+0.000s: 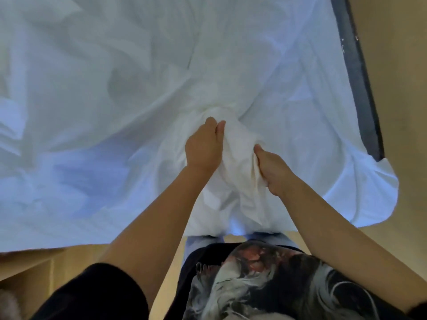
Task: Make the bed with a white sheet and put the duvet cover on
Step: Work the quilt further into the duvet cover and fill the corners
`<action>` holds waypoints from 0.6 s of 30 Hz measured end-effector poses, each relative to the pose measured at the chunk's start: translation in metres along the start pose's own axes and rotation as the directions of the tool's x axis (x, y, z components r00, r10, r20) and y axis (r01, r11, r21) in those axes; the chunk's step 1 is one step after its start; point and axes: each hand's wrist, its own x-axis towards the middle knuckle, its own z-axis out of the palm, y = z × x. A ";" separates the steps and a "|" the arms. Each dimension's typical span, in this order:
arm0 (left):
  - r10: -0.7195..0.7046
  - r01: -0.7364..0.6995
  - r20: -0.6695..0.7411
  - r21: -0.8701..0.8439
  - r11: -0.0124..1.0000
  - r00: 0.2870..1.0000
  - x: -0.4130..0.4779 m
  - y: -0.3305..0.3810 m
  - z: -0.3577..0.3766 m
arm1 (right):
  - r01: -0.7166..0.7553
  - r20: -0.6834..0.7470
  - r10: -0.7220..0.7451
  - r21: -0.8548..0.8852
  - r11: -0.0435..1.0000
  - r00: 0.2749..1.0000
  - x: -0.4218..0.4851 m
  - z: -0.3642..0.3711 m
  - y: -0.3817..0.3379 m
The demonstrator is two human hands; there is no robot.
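The left hand (pixel 203 147) and right hand (pixel 273 170) clamp their curled fingers on a bunched fold of the white sheet (pixel 115 107) at the bed's near edge. The sheet's right corner hangs past the dark bed frame (pixel 360 88), over open wooden floor (pixel 404 112).

Both hands, left (pixel 203 146) and right (pixel 273 170), bunch the white sheet (pixel 238 148).
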 end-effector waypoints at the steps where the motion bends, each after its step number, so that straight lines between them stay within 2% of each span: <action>1: -0.019 0.019 0.003 0.028 0.999 1.000 0.004 0.000 0.000 | 0.020 -0.023 -0.021 -0.018 1.000 1.000 0.006 0.001 -0.005; 5: -0.075 0.067 0.047 0.147 0.987 0.996 0.035 -0.012 0.003 | 0.032 -0.051 -0.035 -0.055 0.998 0.998 0.027 -0.007 -0.012; 6: -0.076 0.064 0.063 0.175 0.982 0.995 0.040 -0.012 0.006 | 0.024 -0.006 -0.024 -0.060 0.998 1.000 0.029 -0.009 -0.013; 8: -0.081 0.065 0.082 0.181 0.981 0.993 0.040 -0.009 0.015 | 0.012 0.180 0.008 -0.111 0.994 0.984 0.032 -0.013 -0.013; 10: -0.147 0.142 0.077 0.074 0.987 0.986 0.025 -0.005 0.025 | 0.015 0.353 0.054 -0.189 0.982 0.934 0.032 -0.011 -0.013; 11: -0.185 0.187 0.071 -0.021 0.982 0.980 0.012 -0.004 0.028 | 0.029 0.364 0.055 -0.220 0.975 0.930 0.033 -0.009 -0.012; 13: -0.178 0.181 0.039 -0.147 0.972 0.983 -0.017 -0.009 0.032 | 0.028 0.251 0.031 -0.232 0.972 0.968 0.034 0.000 -0.014; 15: -0.114 0.119 0.046 -0.113 0.986 0.992 -0.040 -0.012 0.031 | 0.044 0.198 -0.005 -0.192 0.980 0.980 0.028 0.009 -0.023; 18: -0.159 0.155 -0.015 -0.156 0.976 0.987 -0.045 0.002 0.015 | 0.076 0.313 -0.054 -0.057 0.995 0.948 0.011 0.009 -0.041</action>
